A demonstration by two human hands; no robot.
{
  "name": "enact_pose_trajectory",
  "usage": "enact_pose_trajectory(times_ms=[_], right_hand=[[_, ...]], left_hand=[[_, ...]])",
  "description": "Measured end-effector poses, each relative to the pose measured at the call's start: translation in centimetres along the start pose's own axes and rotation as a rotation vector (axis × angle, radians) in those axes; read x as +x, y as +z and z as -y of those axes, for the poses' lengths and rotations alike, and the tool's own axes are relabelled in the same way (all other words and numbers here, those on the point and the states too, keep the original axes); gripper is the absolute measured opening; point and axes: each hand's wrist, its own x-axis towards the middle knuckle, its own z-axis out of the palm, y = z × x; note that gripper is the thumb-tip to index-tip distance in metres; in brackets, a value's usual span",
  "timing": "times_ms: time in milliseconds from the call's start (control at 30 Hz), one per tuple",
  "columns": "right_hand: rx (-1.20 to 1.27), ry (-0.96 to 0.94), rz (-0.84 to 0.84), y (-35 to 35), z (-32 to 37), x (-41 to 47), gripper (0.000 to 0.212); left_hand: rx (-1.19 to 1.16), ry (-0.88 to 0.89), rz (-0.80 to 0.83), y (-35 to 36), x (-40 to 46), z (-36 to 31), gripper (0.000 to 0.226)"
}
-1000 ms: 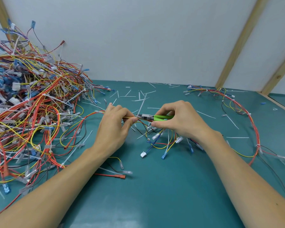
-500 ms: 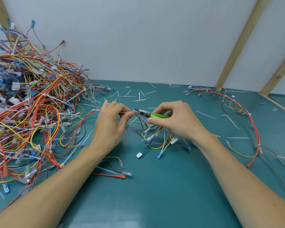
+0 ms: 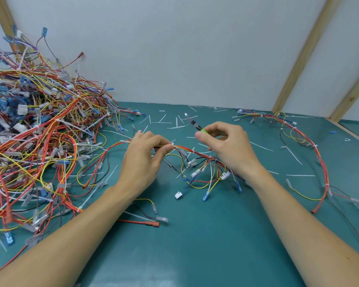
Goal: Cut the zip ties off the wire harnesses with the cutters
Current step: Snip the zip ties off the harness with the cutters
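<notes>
My left hand (image 3: 145, 154) pinches a bundle of red, orange and yellow wires of a wire harness (image 3: 197, 156) just above the green table. Its loose ends with white and blue connectors hang down under my hands. A white zip tie (image 3: 193, 150) still wraps the bundle a little right of my left thumb. My right hand (image 3: 226, 146) grips the green-handled cutters (image 3: 195, 125), whose tip points up and to the left, away from the wires. Most of the green handle is hidden inside my fingers.
A big tangled pile of harnesses (image 3: 35, 129) fills the left side of the green table (image 3: 195, 245). Another harness (image 3: 311, 146) curves along the right. Cut zip tie pieces (image 3: 174, 121) lie scattered at the back, below the white wall with wooden battens.
The cutters have swung from lying level against the bundle to pointing up and away from it. My right hand lifted slightly; my left hand keeps its grip on the wires.
</notes>
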Motion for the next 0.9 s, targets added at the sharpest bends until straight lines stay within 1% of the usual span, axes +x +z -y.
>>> enact_pose_trajectory(times_ms=[100, 133, 167, 267, 333, 433, 500, 633, 700, 767, 900], right_hand=[[0.213, 0.063, -0.019, 0.5, 0.8, -0.1, 0.028], [0.269, 0.077, -0.016, 0.5, 1.1, -0.1, 0.031], [0.319, 0.091, -0.009, 0.5, 1.3, -0.2, 0.034], [0.431, 0.12, 0.028, 0.6, 1.9, -0.3, 0.037], [0.404, 0.095, 0.074, 0.7, 2.0, -0.4, 0.034], [0.118, -0.024, 0.126, 1.4, 1.7, -0.6, 0.028], [0.026, -0.05, 0.147, 2.1, 1.5, -1.0, 0.027], [0.032, -0.039, 0.144, 2.6, 1.3, -1.4, 0.016], [0.063, -0.048, 0.191, 2.5, 1.3, -1.4, 0.022], [0.092, -0.047, 0.221, 2.6, 1.4, -1.5, 0.027], [0.104, -0.025, 0.189, 2.9, 1.5, -1.6, 0.028]], left_hand=[[-0.015, 0.003, -0.015, 0.0, -0.2, -0.1, 0.006], [-0.017, 0.0, -0.023, 0.0, -0.2, -0.3, 0.01], [-0.019, 0.002, -0.028, 0.0, -0.3, -0.4, 0.013], [-0.013, 0.04, -0.036, -0.2, -0.3, -0.8, 0.014], [-0.012, 0.054, -0.028, -0.2, -0.2, -0.7, 0.012], [-0.009, 0.071, -0.012, 0.0, -0.2, -0.5, 0.009], [-0.009, 0.086, -0.014, 0.0, -0.2, -0.6, 0.011], [-0.017, 0.106, -0.017, -0.2, -0.2, -0.9, 0.007], [-0.034, 0.115, -0.013, -0.3, -0.2, -1.1, 0.006], [-0.055, 0.123, -0.015, -0.3, -0.3, -1.3, 0.008], [-0.084, 0.109, -0.038, -0.4, -0.4, -1.6, 0.022]])
